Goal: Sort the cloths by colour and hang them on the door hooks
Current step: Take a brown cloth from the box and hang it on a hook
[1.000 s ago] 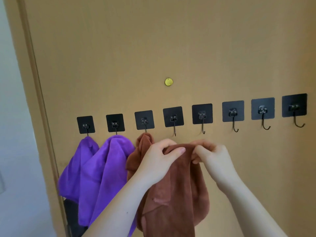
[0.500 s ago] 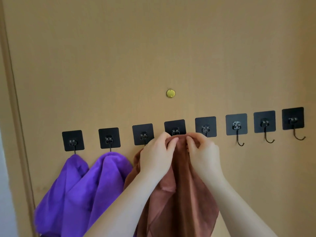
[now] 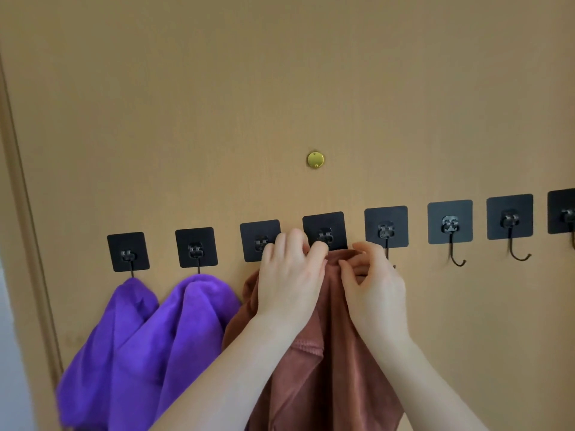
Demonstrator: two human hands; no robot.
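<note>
A row of black adhesive hooks crosses the tan door [image 3: 280, 88]. Two purple cloths [image 3: 130, 343] hang from the first two hooks at the left. One brown cloth [image 3: 245, 300] hangs under the third hook, mostly behind my left arm. My left hand [image 3: 289, 275] and my right hand [image 3: 373, 284] both pinch the top edge of a second brown cloth [image 3: 336, 368], held right below the fourth hook [image 3: 324, 231]. That hook's curved tip is hidden by my fingers and the cloth.
To the right, several more hooks hang bare, the nearest [image 3: 385, 228] beside my right hand, then others [image 3: 450, 225] [image 3: 510, 219]. A brass peephole [image 3: 315, 159] sits above the row. The door frame [image 3: 18, 213] runs down the left edge.
Both hands lifted the brown cloth from below the hooks up to the fourth hook and drew together at its top edge. The view came closer to the door.
</note>
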